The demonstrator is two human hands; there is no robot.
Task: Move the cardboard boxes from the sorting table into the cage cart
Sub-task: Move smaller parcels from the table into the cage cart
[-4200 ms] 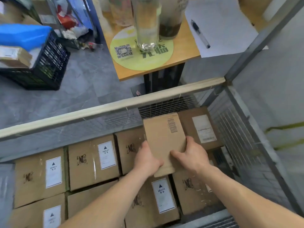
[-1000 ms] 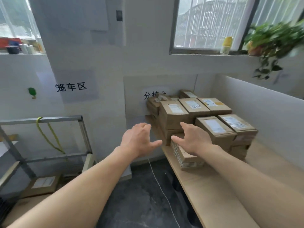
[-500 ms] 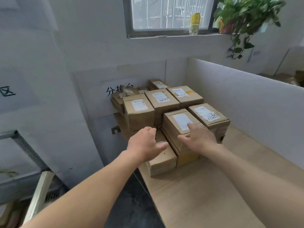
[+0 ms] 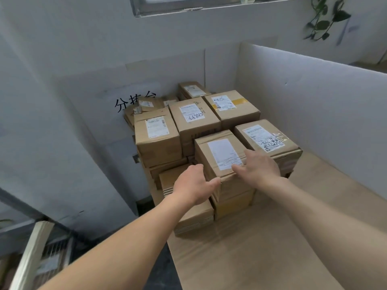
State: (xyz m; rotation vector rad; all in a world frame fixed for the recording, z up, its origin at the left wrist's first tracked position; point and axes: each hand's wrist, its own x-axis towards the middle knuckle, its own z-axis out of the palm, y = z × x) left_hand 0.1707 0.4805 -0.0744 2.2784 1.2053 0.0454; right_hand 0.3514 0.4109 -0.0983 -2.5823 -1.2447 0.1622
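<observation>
The box (image 4: pixel 222 159) sits on another box (image 4: pixel 234 204) at the front of the pile (image 4: pixel 188 122) on the table (image 4: pixel 272 248). Its long side points away from me. It is brown with a white label (image 4: pixel 223 150). My left hand (image 4: pixel 194 185) holds its near left corner, thumb in front. My right hand (image 4: pixel 259 167) lies spread flat on top.

Left hand (image 4: pixel 193 185), right hand (image 4: pixel 260 167) onto front box (image 4: pixel 219 149)
</observation>
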